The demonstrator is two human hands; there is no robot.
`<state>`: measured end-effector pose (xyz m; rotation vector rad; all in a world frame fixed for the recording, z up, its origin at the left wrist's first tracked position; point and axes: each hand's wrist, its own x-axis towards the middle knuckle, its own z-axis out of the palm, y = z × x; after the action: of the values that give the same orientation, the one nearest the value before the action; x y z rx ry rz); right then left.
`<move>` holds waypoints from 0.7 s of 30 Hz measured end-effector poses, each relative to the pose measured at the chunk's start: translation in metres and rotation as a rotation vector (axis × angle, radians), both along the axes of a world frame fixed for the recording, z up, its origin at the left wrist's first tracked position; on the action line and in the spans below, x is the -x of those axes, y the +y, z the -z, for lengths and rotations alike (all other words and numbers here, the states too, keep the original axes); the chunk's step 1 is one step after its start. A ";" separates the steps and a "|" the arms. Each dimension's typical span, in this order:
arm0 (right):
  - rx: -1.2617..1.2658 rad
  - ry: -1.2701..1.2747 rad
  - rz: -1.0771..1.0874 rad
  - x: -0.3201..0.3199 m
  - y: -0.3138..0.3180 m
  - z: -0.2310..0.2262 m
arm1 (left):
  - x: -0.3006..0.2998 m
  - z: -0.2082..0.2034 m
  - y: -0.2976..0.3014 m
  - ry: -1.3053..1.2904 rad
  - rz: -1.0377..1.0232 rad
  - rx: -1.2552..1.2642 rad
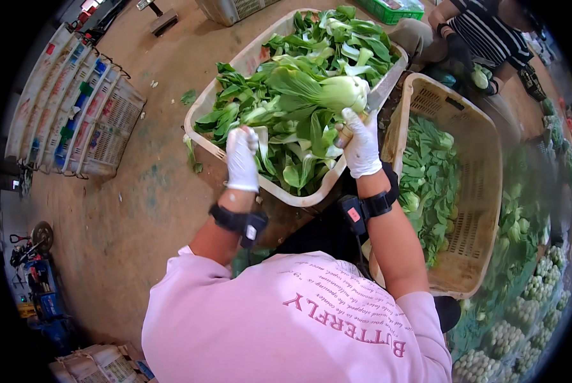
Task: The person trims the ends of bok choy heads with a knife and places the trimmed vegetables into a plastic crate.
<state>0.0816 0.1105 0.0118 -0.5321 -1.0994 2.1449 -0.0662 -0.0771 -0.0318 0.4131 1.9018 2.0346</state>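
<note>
At the far left, a row of empty pale plastic crates (75,102) stands stacked on edge on the brown concrete floor (139,198).

Moving right, my left hand (242,159), in a white glove, reaches down into the near side of a big cream crate (203,105) heaped with leafy green bok choy. Its grip is clenched on a bunch of leaves, though I cannot tell exactly which plant they belong to. A black strap with a small device circles that wrist.

Right of that, my right hand (361,145), also in a white glove and wearing a similar black wrist strap, is clenched around the handle of a knife (374,102). The blade runs up and to the right from my fist, lying along the crate's right rim.

Just above and left of that hand, a large bok choy (318,89) rests on top of the heap. Its long axis lies nearly level across the picture: the pale, thick stem base points right, toward the knife, and the dark leaves fan out to the left. The base sits just beside my right fingers.

Further right, a second tan crate (474,191) holds more greens along its left side. Above it, another person's gloved hand (458,48) is at work. At the far right edge, more greens lie in rows.
</note>
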 end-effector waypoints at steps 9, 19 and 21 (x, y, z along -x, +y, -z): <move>-0.815 0.029 -0.127 0.007 -0.019 0.008 | -0.053 -0.036 0.056 -0.699 0.549 -0.456; 0.057 -0.083 0.102 0.009 -0.001 0.020 | -0.047 -0.034 0.045 -0.460 0.324 -0.400; 0.474 -0.258 -0.006 0.012 0.008 0.042 | -0.046 -0.036 0.043 -0.361 0.265 -0.317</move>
<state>0.0696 0.1187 -0.0305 -1.0447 -0.7103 2.3965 -0.0206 -0.0344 0.0045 0.3244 1.2511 2.0644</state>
